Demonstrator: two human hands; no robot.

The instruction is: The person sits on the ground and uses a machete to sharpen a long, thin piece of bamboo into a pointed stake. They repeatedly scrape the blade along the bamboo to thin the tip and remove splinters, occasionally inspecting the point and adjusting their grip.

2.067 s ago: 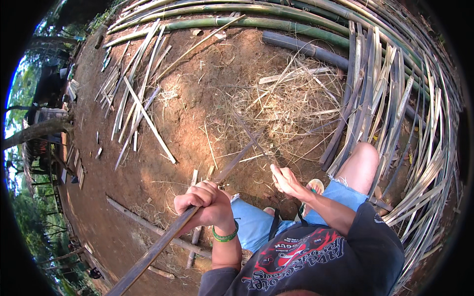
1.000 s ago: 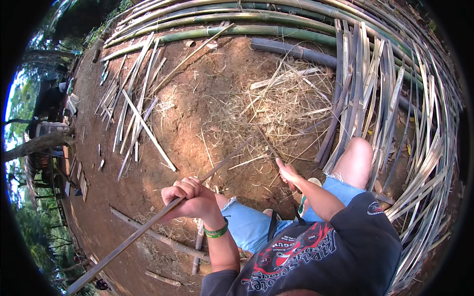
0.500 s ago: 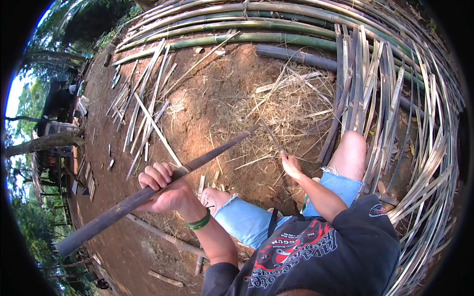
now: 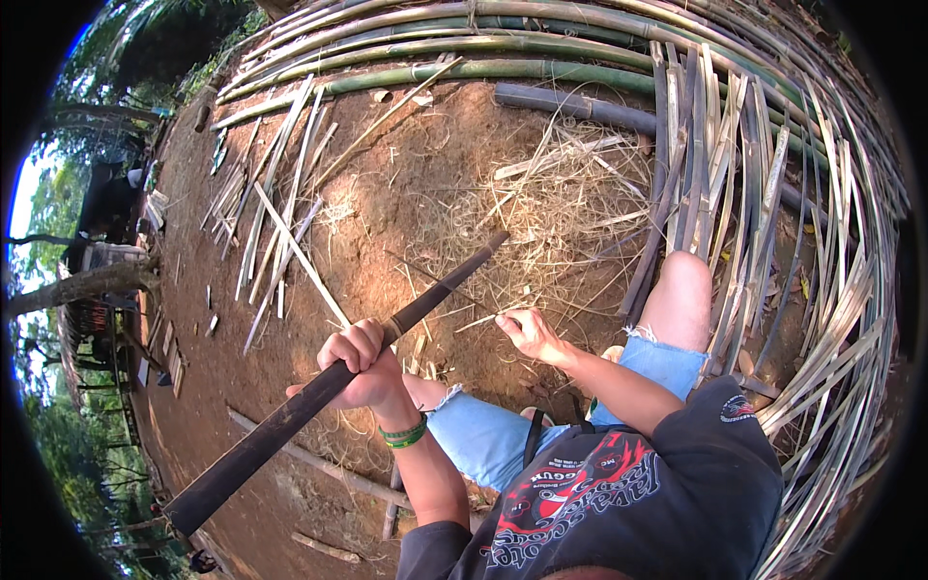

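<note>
My left hand [image 4: 360,369] is wrapped round a long, dark piece of bamboo [image 4: 256,440], just below a pale ring at its joint. The piece slants from the lower left up to a narrow end over the straw-like shavings. Closed on the handle end of a long thin knife [image 4: 474,301] is my right hand [image 4: 534,336]. The knife's dark blade points up and left and crosses the upper part of the bamboo piece in view; whether the two touch I cannot tell.
Curly shavings [image 4: 570,203] cover the brown ground ahead. Long green bamboo poles [image 4: 406,74] lie across the far side. Split dark strips [image 4: 691,155] and pale strips [image 4: 851,319] are stacked at the right. Loose slats [image 4: 290,232] lie at the left. My bent knees frame the near ground.
My left hand and the bamboo piece have shifted right, the piece tilting more steeply. My right hand has moved left and slightly down, the knife swinging left across the bamboo.
</note>
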